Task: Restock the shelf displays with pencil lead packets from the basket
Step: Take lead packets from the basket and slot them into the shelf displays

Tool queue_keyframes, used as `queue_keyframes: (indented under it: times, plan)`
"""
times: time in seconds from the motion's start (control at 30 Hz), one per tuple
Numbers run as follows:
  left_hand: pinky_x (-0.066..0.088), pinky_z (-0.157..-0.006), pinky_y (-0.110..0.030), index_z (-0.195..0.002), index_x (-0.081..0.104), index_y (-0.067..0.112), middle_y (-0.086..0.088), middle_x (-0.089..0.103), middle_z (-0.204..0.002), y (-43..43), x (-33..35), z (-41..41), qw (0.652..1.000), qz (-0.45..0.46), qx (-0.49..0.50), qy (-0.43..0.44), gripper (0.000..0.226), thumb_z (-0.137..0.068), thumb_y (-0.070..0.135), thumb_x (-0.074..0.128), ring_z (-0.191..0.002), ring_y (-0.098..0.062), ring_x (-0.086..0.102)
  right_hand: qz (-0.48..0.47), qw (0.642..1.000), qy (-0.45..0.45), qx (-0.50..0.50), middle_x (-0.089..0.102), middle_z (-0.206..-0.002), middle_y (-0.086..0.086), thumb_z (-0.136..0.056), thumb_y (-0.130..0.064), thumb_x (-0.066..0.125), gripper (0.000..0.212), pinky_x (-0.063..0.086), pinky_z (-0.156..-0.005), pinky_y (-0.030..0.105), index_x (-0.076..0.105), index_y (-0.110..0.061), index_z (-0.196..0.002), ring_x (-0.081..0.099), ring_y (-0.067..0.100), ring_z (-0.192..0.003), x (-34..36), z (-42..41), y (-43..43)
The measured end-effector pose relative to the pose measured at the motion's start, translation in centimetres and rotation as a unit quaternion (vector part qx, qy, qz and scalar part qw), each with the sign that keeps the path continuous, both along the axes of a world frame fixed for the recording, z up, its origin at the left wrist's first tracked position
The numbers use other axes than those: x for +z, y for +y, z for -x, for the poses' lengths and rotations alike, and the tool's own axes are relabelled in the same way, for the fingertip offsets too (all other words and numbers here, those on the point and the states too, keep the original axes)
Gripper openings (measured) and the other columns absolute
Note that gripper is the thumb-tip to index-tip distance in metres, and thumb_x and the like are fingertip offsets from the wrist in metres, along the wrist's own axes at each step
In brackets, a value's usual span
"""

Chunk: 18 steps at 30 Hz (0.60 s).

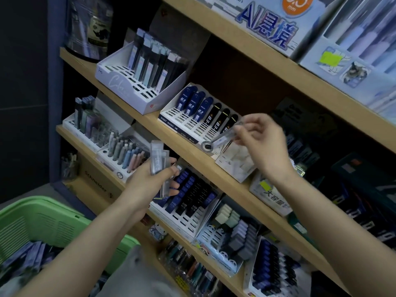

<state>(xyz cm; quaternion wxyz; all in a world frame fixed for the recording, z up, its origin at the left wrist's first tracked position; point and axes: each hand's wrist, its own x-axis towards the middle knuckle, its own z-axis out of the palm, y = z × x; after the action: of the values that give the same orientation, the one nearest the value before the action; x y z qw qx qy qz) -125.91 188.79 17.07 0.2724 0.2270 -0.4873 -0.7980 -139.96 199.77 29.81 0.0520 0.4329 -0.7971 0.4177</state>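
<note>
1. Two hands are raised before the shelves. The left hand (150, 185) curls its fingers round a small bunch of lead packets (158, 161), which stand out of the fist towards 12 o'clock.
2. The right hand (262, 144) pinches a single packet (225, 137) between thumb and fingertips; it slants from the hand towards 8 o'clock.
3. Its far end lies over the right front corner of a white display tray (177, 117) of blue and black lead cases; contact cannot be told.
4. Each packet is a slim, clear, greyish plastic case with blurred print.
5. At 7 o'clock from the left hand, a green basket (49, 219) holds more packets (23, 260).
</note>
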Motion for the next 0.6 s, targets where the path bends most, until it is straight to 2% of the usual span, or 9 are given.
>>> queue_keyframes:
  times: [0.1, 0.27, 0.43, 0.53, 0.6]
  plan:
    - [0.055, -0.053, -0.021, -0.112, 0.057, 0.015, -0.007, 0.060, -0.087, 0.3, -0.1, 0.2, 1.000, 0.006, -0.003, -0.006, 0.019, -0.094, 0.008, 0.054, -0.061, -0.015, 0.059, 0.016, 0.989, 0.126, -0.076, 0.060, -0.094, -0.001, -0.092, -0.016, 0.061, 0.013, 0.053, -0.075, 0.020, 0.054, -0.016, -0.103, 0.063, 0.014, -0.082, 0.7, 2.5, 1.0]
    - [0.055, -0.052, -0.021, -0.109, 0.057, 0.015, -0.009, 0.058, -0.089, 0.7, -0.3, 0.2, 1.000, -0.001, -0.011, -0.007, 0.017, -0.094, 0.007, 0.053, -0.062, -0.017, 0.056, -0.017, 0.977, 0.183, -0.108, 0.058, -0.095, 0.000, -0.094, -0.015, 0.058, 0.013, 0.043, -0.066, 0.003, 0.056, -0.009, -0.106, 0.053, 0.001, -0.075, 0.6, 5.1, 1.1]
    - [0.056, -0.052, -0.022, -0.108, 0.057, 0.014, -0.010, 0.058, -0.092, 0.6, -0.7, 0.4, 1.000, 0.000, -0.012, -0.014, 0.017, -0.094, 0.005, 0.053, -0.064, -0.020, 0.055, -0.062, 0.982, 0.146, -0.101, 0.059, -0.094, 0.001, -0.092, -0.012, 0.061, 0.009, 0.043, -0.070, 0.011, 0.059, -0.011, -0.101, 0.053, 0.004, -0.075, 0.2, 6.1, 0.2]
    - [0.056, -0.052, -0.022, -0.111, 0.058, 0.013, -0.010, 0.059, -0.091, 0.5, -0.9, 0.6, 1.000, -0.003, -0.013, -0.014, 0.019, -0.094, 0.005, 0.054, -0.064, -0.020, 0.055, -0.110, 0.983, 0.105, -0.104, 0.059, -0.095, 0.003, -0.089, -0.010, 0.065, 0.013, 0.049, -0.085, 0.027, 0.063, -0.009, -0.102, 0.059, 0.015, -0.086, 0.0, 6.5, -0.4]
    - [0.056, -0.053, -0.022, -0.112, 0.057, 0.014, -0.010, 0.058, -0.091, 0.5, -1.0, 0.7, 1.000, -0.004, -0.016, -0.011, 0.021, -0.094, 0.004, 0.055, -0.064, -0.019, 0.055, -0.135, 0.982, 0.085, -0.106, 0.057, -0.091, 0.002, -0.088, -0.009, 0.066, 0.013, 0.050, -0.088, 0.033, 0.064, -0.009, -0.101, 0.059, 0.019, -0.087, 0.0, 6.5, -0.7]
